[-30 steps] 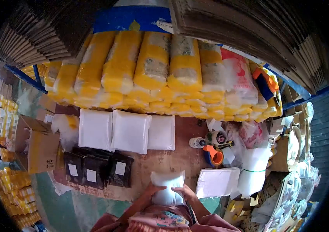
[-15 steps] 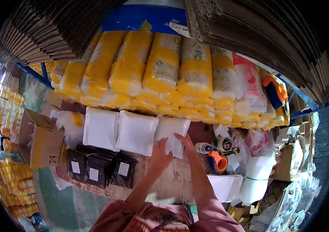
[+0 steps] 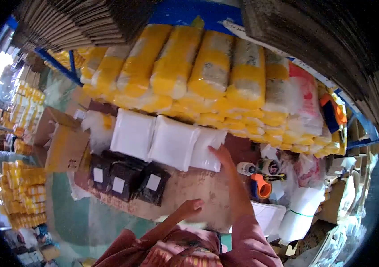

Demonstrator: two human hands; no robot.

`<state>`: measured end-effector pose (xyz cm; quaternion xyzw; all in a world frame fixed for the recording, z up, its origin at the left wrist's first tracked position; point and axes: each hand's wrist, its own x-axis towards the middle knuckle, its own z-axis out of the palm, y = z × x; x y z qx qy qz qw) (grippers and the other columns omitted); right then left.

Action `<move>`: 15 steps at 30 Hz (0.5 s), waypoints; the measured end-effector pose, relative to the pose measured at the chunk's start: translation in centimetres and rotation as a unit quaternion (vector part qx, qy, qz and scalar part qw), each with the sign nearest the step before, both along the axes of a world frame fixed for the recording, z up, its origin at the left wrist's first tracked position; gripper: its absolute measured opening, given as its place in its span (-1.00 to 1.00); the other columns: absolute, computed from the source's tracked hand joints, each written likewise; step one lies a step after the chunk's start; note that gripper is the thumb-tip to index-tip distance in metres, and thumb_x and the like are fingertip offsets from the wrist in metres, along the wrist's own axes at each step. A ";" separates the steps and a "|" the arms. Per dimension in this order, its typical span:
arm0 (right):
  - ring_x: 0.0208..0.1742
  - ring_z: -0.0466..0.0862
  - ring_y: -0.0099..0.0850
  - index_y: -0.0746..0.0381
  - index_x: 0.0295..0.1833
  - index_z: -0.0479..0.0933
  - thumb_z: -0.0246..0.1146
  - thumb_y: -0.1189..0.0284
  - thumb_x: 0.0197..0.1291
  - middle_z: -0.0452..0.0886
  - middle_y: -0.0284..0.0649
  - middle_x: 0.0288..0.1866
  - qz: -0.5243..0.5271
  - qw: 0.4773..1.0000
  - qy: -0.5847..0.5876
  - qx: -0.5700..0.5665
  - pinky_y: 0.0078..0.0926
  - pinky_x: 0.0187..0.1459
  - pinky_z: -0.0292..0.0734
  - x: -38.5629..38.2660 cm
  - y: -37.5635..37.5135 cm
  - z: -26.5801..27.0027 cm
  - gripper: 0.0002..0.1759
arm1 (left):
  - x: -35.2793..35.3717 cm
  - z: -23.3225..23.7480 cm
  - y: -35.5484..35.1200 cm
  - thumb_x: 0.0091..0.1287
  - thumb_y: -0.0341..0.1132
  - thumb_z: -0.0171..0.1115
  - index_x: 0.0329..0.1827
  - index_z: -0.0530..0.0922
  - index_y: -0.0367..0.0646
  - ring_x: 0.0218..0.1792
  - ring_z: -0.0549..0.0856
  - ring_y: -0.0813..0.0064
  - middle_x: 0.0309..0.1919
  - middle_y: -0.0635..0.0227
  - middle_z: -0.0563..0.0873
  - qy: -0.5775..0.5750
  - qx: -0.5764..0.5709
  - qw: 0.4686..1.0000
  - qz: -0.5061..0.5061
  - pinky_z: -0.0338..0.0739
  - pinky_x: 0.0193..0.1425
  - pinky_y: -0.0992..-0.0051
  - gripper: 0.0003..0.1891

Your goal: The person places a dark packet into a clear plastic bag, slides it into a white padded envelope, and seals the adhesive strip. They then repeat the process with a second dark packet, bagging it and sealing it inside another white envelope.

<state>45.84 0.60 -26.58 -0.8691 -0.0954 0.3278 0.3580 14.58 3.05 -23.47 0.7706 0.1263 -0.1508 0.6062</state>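
Note:
My right hand [image 3: 219, 153] rests with outstretched fingers on the rightmost of three white wrapped packages [image 3: 207, 155]. The middle white package [image 3: 174, 142] and the left one [image 3: 132, 133] stand beside it in a row. Close to my body, over the front part of the table [image 3: 198, 187], is my left hand [image 3: 190, 208]. It holds nothing, its fingers loosely bent and slightly blurred. Several black wrapped packages [image 3: 125, 180] with white labels sit in front of the white row, to the left.
Yellow-wrapped rolls [image 3: 176, 66] are piled behind the packages. An orange tape dispenser [image 3: 263, 187], a small bottle [image 3: 246, 168] and a white roll tied with green string [image 3: 303, 209] lie right. An open cardboard box [image 3: 67, 142] stands left. Stacked cardboard [image 3: 309, 40] hangs overhead.
My left hand has left the rightmost white package and drawn back toward my body. My right hand stays on that package. The view has tilted and shifted.

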 end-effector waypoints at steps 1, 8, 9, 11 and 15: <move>0.07 0.65 -0.12 0.32 0.20 0.44 0.41 -0.12 -0.04 0.64 0.08 0.01 0.003 0.997 -0.009 -0.075 -0.28 0.08 0.54 0.3 0.5 -0.9 -0.14 | -3.1 -2.1 0.0 0.23 -0.26 0.24 0.05 0.55 -0.18 -0.13 0.70 0.13 -0.15 0.08 0.70 0.010 -0.037 0.998 0.041 0.58 -0.01 0.28 -0.65; 0.19 0.50 -0.04 0.31 0.18 0.41 0.41 0.20 0.06 0.49 0.06 0.19 -0.062 0.960 -0.272 -0.024 -0.11 0.20 0.39 -6.0 -0.9 1.8 -0.36 | -20.6 -1.6 7.4 0.18 -0.31 0.26 -0.08 0.61 -0.19 -0.26 0.74 0.24 -0.22 0.15 0.74 0.119 0.107 0.981 0.106 0.63 -0.18 0.27 -0.73; 0.19 0.48 -0.02 0.30 0.18 0.41 0.39 0.25 0.09 0.47 0.06 0.21 -0.035 0.949 -0.313 0.008 -0.09 0.21 0.37 -8.0 -3.1 0.7 -0.40 | -23.5 -5.0 8.1 0.16 -0.30 0.28 -0.12 0.62 -0.19 -0.27 0.75 0.23 -0.23 0.17 0.74 0.057 0.201 0.974 0.089 0.63 -0.20 0.26 -0.75; 0.11 0.52 0.00 0.30 0.24 0.38 0.26 0.22 0.20 0.51 0.03 0.11 0.019 0.943 -0.331 -0.017 -0.21 0.15 0.46 -15.1 -7.6 -0.5 -0.43 | -25.6 -5.8 9.3 0.18 -0.31 0.27 -0.18 0.64 -0.20 -0.30 0.75 0.26 -0.28 0.24 0.76 0.093 0.149 0.968 0.178 0.63 -0.27 0.30 -0.80; -0.25 0.72 -0.37 0.31 -0.14 0.64 0.28 0.42 0.12 0.71 -0.10 -0.30 -0.003 0.998 -0.051 0.021 -0.42 -0.19 0.60 -28.4 -20.4 2.7 -0.77 | -22.6 -3.2 10.6 0.24 -0.38 0.23 -0.10 0.60 -0.16 -0.31 0.74 0.45 -0.27 0.29 0.73 0.140 -0.200 0.859 0.450 0.62 -0.28 0.49 -0.81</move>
